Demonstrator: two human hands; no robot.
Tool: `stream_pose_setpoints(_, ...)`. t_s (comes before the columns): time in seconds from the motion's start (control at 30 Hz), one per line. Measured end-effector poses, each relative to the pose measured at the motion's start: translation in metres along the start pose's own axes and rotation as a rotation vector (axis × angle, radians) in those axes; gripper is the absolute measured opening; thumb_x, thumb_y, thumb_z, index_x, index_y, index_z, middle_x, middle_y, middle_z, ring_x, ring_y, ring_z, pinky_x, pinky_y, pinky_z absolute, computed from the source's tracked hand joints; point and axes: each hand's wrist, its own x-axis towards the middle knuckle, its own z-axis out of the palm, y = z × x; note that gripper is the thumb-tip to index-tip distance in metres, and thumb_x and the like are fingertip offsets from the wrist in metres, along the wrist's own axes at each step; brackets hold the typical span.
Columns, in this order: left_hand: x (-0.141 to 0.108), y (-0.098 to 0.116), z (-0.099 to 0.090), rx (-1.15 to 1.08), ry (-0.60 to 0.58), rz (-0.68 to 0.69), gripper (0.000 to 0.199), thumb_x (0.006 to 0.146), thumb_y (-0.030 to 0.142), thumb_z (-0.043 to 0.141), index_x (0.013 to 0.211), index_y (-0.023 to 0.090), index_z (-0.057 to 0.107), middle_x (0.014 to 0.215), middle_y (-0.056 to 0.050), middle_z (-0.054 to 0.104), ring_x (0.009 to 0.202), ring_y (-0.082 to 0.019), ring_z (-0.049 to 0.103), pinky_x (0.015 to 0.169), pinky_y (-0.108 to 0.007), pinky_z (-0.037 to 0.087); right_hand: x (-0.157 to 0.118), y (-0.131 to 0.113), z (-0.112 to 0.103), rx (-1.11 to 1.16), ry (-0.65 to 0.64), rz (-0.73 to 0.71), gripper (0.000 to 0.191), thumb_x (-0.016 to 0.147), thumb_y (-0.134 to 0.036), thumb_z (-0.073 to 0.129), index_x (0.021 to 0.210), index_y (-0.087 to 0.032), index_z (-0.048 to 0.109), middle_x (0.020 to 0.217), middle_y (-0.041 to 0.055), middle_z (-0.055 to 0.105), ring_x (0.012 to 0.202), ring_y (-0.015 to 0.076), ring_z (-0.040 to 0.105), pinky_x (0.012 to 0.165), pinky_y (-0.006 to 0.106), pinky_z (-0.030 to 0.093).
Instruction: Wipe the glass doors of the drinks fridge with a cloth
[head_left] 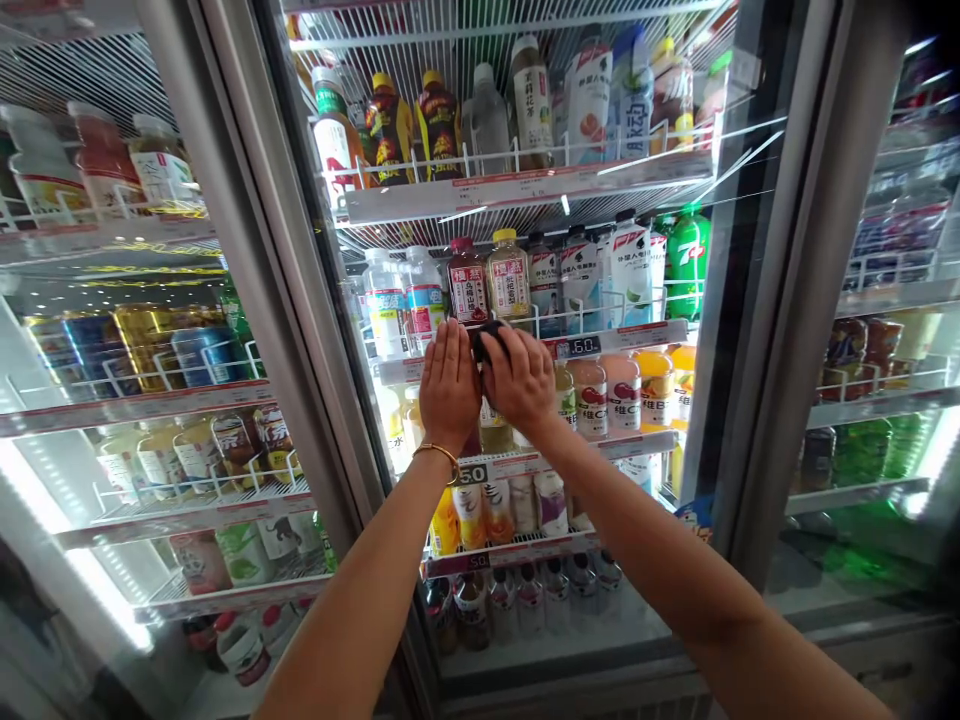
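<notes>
Both arms reach forward to the middle of a lit drinks cooler. My left hand (450,385) is flat with its fingers stretched upward and close together, below a red-capped dark bottle (466,280); a gold bangle (437,452) circles the wrist. Beside it, touching or nearly touching, my right hand (521,378) has its fingers curled round a small black object (490,342), whose shape is mostly hidden. Just above my right hand stands a yellow-capped bottle (508,275). Both hands cover part of the shelf edge and some bottles behind.
Wire shelves hold rows of bottles, with a green bottle (688,262) at the right of the second shelf. A metal door frame (262,250) runs down the left, another frame (787,300) down the right. More stocked shelves show on both sides. Price labels (577,347) line the shelf edges.
</notes>
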Motion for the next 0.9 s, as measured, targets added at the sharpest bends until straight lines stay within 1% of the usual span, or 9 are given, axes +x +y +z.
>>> stream_pose_setpoints(0.13,-0.003,0.000,-0.001,0.016,0.003,0.032,0.059,0.095,0.016,0.032,0.150,0.017,0.010,0.150,-0.011,0.034,0.143,-0.021,0.023,0.117,-0.048,0.031,0.032,0.044,-0.007,-0.047,0.113,0.256,0.043,0.094,-0.036,0.035,0.130,-0.018,0.051,0.127,0.0141,0.052,0.121,0.0266,0.044,0.100,0.047,0.037)
stream_pose_setpoints(0.23,-0.005,0.001,-0.001,0.018,0.001,0.030,0.059,0.095,0.016,0.034,0.150,0.017,0.013,0.149,-0.011,0.037,0.142,-0.022,0.026,0.116,-0.048,0.031,0.019,0.065,-0.016,-0.066,0.179,0.335,0.043,0.094,-0.036,0.035,0.130,-0.016,0.050,0.125,0.0156,0.051,0.120,0.0271,0.044,0.100,0.047,0.038)
stream_pose_setpoints(0.33,-0.007,0.002,-0.001,0.015,0.005,0.027,0.057,0.094,0.015,0.036,0.149,0.017,0.020,0.146,-0.011,0.041,0.141,-0.023,0.030,0.116,-0.047,0.031,-0.014,0.057,-0.022,-0.110,0.218,0.359,0.041,0.093,-0.033,0.041,0.128,-0.015,0.051,0.122,0.0166,0.053,0.118,0.0270,0.046,0.098,0.045,0.039)
stream_pose_setpoints(0.43,-0.009,0.003,0.000,-0.001,-0.003,0.034,0.054,0.095,0.015,0.036,0.148,0.018,0.025,0.145,-0.011,0.044,0.139,-0.024,0.034,0.115,-0.046,0.031,-0.040,0.030,-0.020,-0.124,0.198,0.350,0.041,0.091,-0.031,0.044,0.127,-0.015,0.053,0.122,0.0167,0.054,0.118,0.0274,0.046,0.098,0.045,0.039)
stream_pose_setpoints(0.5,-0.009,0.003,0.000,0.001,-0.002,0.042,0.053,0.095,0.016,0.035,0.147,0.019,0.026,0.144,-0.010,0.045,0.138,-0.023,0.036,0.115,-0.046,0.032,-0.043,0.012,-0.016,-0.106,0.138,0.289,0.039,0.090,-0.032,0.045,0.126,-0.018,0.055,0.122,0.0150,0.055,0.118,0.0268,0.046,0.099,0.044,0.038)
stream_pose_setpoints(0.6,-0.009,0.003,0.001,0.020,0.025,0.049,0.050,0.096,0.017,0.034,0.146,0.019,0.029,0.142,-0.010,0.048,0.136,-0.022,0.039,0.114,-0.043,0.034,-0.025,-0.004,-0.008,-0.061,0.060,0.110,0.038,0.090,-0.032,0.047,0.126,-0.023,0.056,0.125,0.0107,0.056,0.119,0.0241,0.044,0.103,0.040,0.034)
stream_pose_setpoints(0.7,-0.009,0.002,0.000,0.024,0.020,0.018,0.049,0.096,0.017,0.035,0.145,0.017,0.032,0.140,-0.011,0.050,0.135,-0.022,0.041,0.114,-0.041,0.033,0.009,0.001,-0.003,-0.020,0.055,-0.019,0.039,0.092,-0.032,0.044,0.129,-0.025,0.052,0.128,0.0079,0.055,0.120,0.0221,0.043,0.105,0.038,0.031)
stream_pose_setpoints(0.8,-0.008,0.002,-0.001,-0.006,-0.038,0.005,0.048,0.095,0.015,0.038,0.143,0.018,0.037,0.141,-0.011,0.049,0.136,-0.023,0.039,0.116,-0.043,0.029,0.038,0.022,-0.004,-0.039,0.097,0.083,0.039,0.094,-0.035,0.039,0.128,-0.023,0.052,0.127,0.0092,0.054,0.119,0.0231,0.043,0.103,0.040,0.033)
stream_pose_setpoints(0.9,-0.008,0.002,-0.002,-0.020,-0.021,0.034,0.048,0.093,0.013,0.041,0.141,0.018,0.040,0.139,-0.012,0.051,0.134,-0.025,0.041,0.114,-0.044,0.030,0.044,0.049,-0.009,-0.054,0.142,0.263,0.041,0.094,-0.038,0.034,0.127,-0.020,0.051,0.125,0.0117,0.051,0.119,0.0250,0.043,0.101,0.044,0.036)
